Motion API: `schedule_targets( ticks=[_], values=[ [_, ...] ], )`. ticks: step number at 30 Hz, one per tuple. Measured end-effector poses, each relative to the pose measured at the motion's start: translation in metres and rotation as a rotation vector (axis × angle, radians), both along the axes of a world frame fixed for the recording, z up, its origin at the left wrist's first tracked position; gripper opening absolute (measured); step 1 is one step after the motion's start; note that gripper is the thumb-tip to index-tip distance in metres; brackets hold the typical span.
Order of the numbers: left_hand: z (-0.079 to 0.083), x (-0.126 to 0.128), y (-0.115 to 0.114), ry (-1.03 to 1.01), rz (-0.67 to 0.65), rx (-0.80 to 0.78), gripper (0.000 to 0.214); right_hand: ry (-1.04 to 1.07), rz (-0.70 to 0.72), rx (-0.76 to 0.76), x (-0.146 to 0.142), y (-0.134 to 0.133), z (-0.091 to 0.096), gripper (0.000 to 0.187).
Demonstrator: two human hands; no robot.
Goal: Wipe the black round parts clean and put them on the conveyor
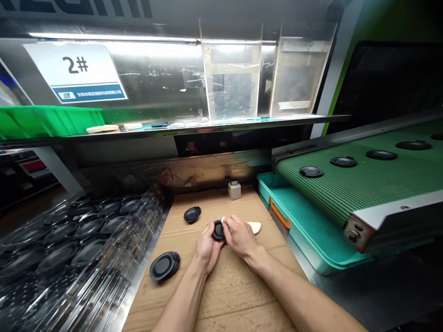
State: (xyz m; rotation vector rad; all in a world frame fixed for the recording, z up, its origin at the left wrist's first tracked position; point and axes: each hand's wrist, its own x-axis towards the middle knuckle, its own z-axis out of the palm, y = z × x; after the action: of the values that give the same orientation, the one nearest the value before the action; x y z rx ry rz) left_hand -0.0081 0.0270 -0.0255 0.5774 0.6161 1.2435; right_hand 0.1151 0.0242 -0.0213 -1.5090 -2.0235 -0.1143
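Observation:
My left hand [206, 249] is closed around the rim of a round black plastic lid [218, 230], tilted toward me over the cardboard. My right hand [240, 236] is pinched at the lid's right edge. A small white tip [223, 219] pokes out from its fingers; whether it is a cloth or a swab I cannot tell. Beyond that hand lies a flat cream-coloured pad [255, 227], partly hidden. One loose black lid [192, 214] rests farther off to the left, and a leaning stack of black lids [164, 267] sits left of my left forearm.
Cardboard [235, 295] covers the work surface. A small white bottle [234, 189] stands at its back. Clear trays [86, 230] of black lids are at left. On the right, a green conveyor belt [363, 184] carries several lids above a teal bin [311, 235]. A metal shelf [221, 125] spans the back.

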Motion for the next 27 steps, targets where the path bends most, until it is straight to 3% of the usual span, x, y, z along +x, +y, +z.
schedule_targets(
  ticks=[2,6,10,15,19,24,27],
  values=[
    [0.0004,-0.0014,0.0011,-0.001,0.031,-0.015,0.018,-0.032,0.048,-0.009,0.0020,-0.0004,-0.0007,0.022],
    [-0.0013,-0.0017,0.0001,-0.007,0.034,-0.021,0.016,-0.035,-0.029,-0.047,0.0011,-0.0013,0.0020,0.024],
    [-0.0040,0.0005,0.0003,0.023,0.044,0.031,0.016,-0.038,0.098,-0.031,-0.0052,-0.0030,0.0061,0.022],
    [-0.0035,0.0012,0.0016,0.026,0.019,0.006,0.020,-0.017,0.014,-0.084,-0.0036,-0.0023,0.0055,0.020],
    [-0.0037,0.0015,0.0012,-0.008,0.024,0.047,0.019,0.055,0.174,-0.143,-0.0024,-0.0020,0.0041,0.018],
    [-0.0052,0.0028,0.0017,0.021,0.045,0.010,0.019,0.077,0.021,-0.132,-0.0019,-0.0009,0.0078,0.021],
    [-0.0054,0.0037,0.0016,0.012,0.035,0.046,0.021,0.081,0.123,-0.175,-0.0010,-0.0010,0.0089,0.020]
  ],
)
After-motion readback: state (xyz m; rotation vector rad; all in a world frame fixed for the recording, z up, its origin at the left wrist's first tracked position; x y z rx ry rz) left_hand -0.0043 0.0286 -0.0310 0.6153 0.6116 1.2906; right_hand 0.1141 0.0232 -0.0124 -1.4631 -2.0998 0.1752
